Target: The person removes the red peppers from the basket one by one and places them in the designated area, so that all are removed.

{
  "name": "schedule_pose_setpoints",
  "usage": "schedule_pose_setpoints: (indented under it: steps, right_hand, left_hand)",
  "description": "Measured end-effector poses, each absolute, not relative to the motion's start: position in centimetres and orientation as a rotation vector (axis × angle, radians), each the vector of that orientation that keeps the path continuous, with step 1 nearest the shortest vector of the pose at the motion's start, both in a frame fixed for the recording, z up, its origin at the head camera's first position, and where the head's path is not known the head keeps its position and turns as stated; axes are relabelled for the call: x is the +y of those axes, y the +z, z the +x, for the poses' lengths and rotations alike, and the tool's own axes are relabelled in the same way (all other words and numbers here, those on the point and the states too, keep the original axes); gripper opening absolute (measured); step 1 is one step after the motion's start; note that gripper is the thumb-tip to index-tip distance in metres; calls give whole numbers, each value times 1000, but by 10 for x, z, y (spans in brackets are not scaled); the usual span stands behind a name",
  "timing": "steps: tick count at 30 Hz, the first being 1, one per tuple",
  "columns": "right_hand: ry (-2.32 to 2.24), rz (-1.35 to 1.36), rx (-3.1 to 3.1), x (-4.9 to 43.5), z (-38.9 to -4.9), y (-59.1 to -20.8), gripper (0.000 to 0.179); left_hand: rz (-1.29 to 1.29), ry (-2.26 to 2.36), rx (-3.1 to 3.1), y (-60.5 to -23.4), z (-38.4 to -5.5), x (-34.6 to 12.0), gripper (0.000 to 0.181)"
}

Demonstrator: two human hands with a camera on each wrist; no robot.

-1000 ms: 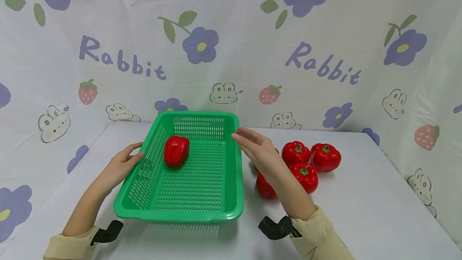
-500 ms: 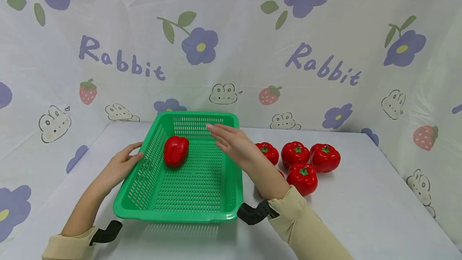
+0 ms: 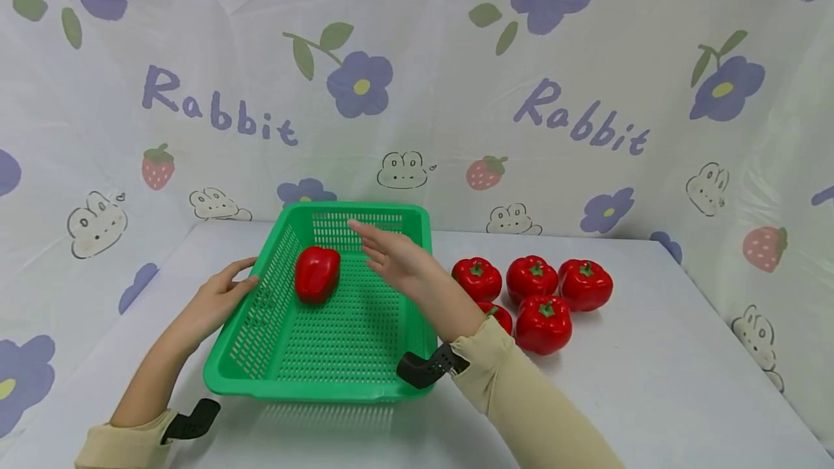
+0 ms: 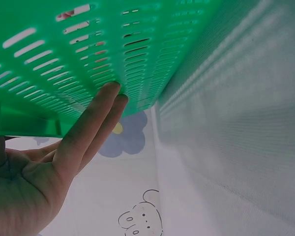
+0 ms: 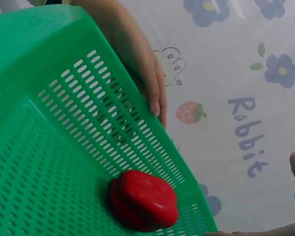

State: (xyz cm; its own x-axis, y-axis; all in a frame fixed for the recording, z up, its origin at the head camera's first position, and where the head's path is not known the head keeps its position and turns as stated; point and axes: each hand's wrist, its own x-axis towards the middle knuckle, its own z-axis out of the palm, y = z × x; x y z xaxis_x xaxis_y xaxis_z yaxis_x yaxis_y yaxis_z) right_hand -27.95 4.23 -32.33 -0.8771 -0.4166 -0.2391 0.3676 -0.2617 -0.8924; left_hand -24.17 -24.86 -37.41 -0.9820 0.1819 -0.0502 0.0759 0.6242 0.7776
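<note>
A red bell pepper (image 3: 317, 275) lies on its side in the left part of a green perforated plastic basket (image 3: 319, 388). My left hand (image 3: 218, 299) holds the basket's left rim. In the left wrist view two fingers (image 4: 91, 125) lie along the outside of the slotted wall, while the thumb is mostly hidden at the rim. Over the right half of the basket hovers my right hand (image 3: 407, 266), its fingers extended toward the pepper and apart from it. Nothing is in this hand. In the right wrist view the pepper (image 5: 143, 200) sits beside the slotted wall.
Several red bell peppers (image 3: 544, 324) stand in a group on the white table (image 3: 664, 368), right of the basket; my right forearm partly covers one (image 3: 498, 315). A patterned cloth (image 3: 449, 93) hangs behind the table.
My right hand has moved left from the basket's right rim to above its inside, uncovering peppers on the table. The left hand, the basket and the pepper inside have stayed in place.
</note>
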Motion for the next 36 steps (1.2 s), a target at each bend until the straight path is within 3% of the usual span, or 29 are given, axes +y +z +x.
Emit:
schedule_pose_setpoints:
  steps: [4, 12, 26, 36]
  right_hand:
    - [-2136, 10, 1512, 32, -287, -329, 58]
    - [-2117, 192, 1460, 16, -296, -342, 92]
    - [-2081, 277, 1512, -1, -306, -350, 104]
    - [-1908, 170, 1733, -13, -308, -358, 97]
  left_hand:
    - [212, 1298, 2711, -375, -241, -249, 61]
    - [208, 1298, 2709, -376, -240, -249, 61]
    - [205, 1286, 2730, -375, -241, -249, 61]
    - [201, 1294, 2718, -375, -243, -250, 62]
